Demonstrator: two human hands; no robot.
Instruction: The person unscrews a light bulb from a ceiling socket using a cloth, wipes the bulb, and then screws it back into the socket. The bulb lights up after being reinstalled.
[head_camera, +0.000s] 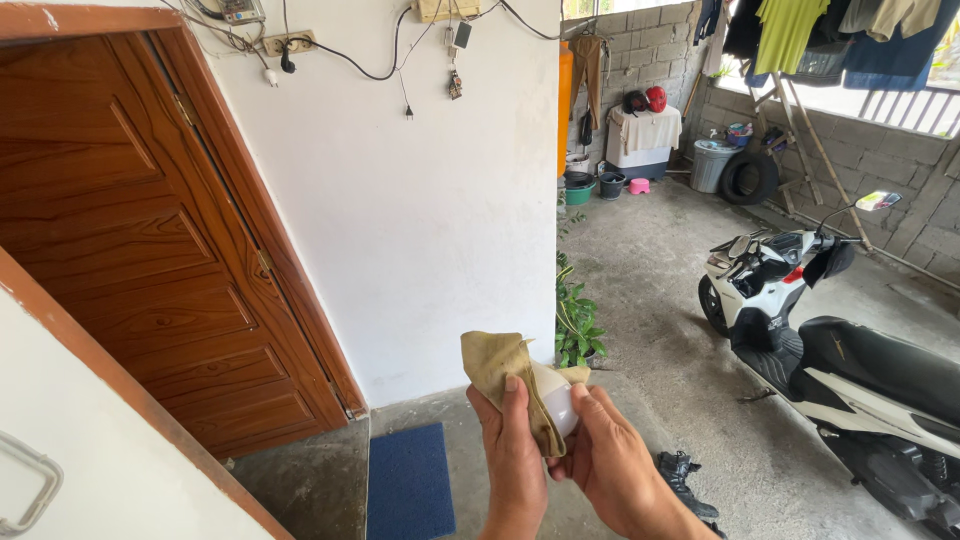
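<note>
A white rounded light bulb sits between both hands near the bottom centre of the head view, half wrapped in a tan cloth. My left hand presses the cloth against the bulb with its thumb on top. My right hand cups the bulb from the right side, fingers around its lower part. The base of the bulb is hidden behind the hands.
A brown wooden door stands open at the left, with a blue mat on the floor below. A white and black scooter is parked at the right. A potted plant stands by the white wall corner. Black shoes lie near my right arm.
</note>
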